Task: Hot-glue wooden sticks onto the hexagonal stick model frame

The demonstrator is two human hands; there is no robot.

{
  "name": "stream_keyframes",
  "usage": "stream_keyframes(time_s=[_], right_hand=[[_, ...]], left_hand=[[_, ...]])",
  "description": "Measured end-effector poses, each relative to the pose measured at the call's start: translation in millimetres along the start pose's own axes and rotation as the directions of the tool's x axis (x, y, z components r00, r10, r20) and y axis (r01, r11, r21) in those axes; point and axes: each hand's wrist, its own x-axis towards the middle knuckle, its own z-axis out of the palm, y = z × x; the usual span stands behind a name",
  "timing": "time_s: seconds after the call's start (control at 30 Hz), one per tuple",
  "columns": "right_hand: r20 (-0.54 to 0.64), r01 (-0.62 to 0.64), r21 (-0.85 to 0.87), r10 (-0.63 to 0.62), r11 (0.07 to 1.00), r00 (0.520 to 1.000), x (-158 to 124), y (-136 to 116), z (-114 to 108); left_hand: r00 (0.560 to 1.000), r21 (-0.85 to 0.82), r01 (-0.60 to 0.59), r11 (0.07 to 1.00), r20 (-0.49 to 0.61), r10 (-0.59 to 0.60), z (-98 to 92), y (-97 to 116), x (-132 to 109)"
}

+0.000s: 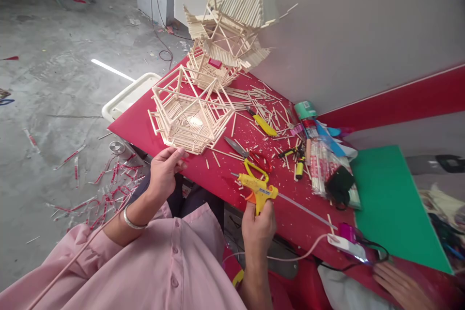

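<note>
My left hand (165, 169) rests at the red table's (138, 123) near edge, fingers curled and pinched on a short stick right below a hexagonal frame of thin wooden sticks (189, 114). My right hand (258, 225) grips the handle of a yellow glue gun (257, 188), whose nozzle points left over the table. A taller stick tower with a slatted roof (228, 24) stands behind the frame.
Loose sticks (254, 101), red-handled scissors (247, 155), a yellow cutter (264, 125), a glue tube (305, 111), packets of sticks (329, 164) and a green sheet (392, 198) lie on the table. Another person's hand (399, 286) shows at bottom right. Red wrappers (109, 189) litter the floor.
</note>
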Motion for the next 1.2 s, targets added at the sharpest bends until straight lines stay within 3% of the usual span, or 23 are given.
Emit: stream_keyframes(time_s=[0.13,0.33,0.5,0.63,0.73,0.83,0.93,1.03,1.2], right_hand=[[0.0,-0.136,-0.149,0.137,0.979,0.991,-6.6,11.4,1.3],[0.049,-0.292,-0.154,0.302,0.944,0.952,39.2,7.2,15.5],[0.057,-0.189,-0.108,0.196,0.976,0.979,58.0,8.1,27.7],[-0.168,-0.046,-0.095,0.029,0.994,0.985,53.1,1.4,21.0],[-0.254,0.096,0.106,-0.067,0.99,0.965,47.6,-23.5,15.4],[-0.134,0.208,0.434,-0.165,0.877,0.977,41.5,-63.6,18.4],[-0.078,0.249,0.627,-0.259,0.738,0.963,37.2,-103.3,26.7],[-0.066,0.246,0.719,-0.289,0.65,0.955,37.3,-129.9,34.7],[-0.016,0.137,0.754,-0.191,0.642,0.982,39.5,-144.3,46.6]], left_hand=[[1.0,0.013,-0.003,1.0,-0.008,0.004,1.9,2.2,-0.2],[1.0,0.006,-0.031,0.999,0.003,0.031,1.2,-0.4,1.8],[0.999,-0.004,-0.034,0.999,0.004,0.034,1.8,-2.2,1.6],[1.0,-0.011,-0.016,1.0,0.007,0.016,3.0,-1.1,0.6],[1.0,0.0,-0.014,1.0,0.01,0.014,3.3,0.2,-0.2],[1.0,0.005,-0.012,1.0,0.012,0.012,3.2,1.1,-0.6],[1.0,0.0,-0.004,1.0,0.018,0.004,2.5,0.7,-0.6],[1.0,-0.013,0.008,1.0,0.025,-0.007,1.3,-0.3,-0.3],[1.0,-0.009,0.014,1.0,0.026,-0.014,0.8,-0.1,-0.5]])
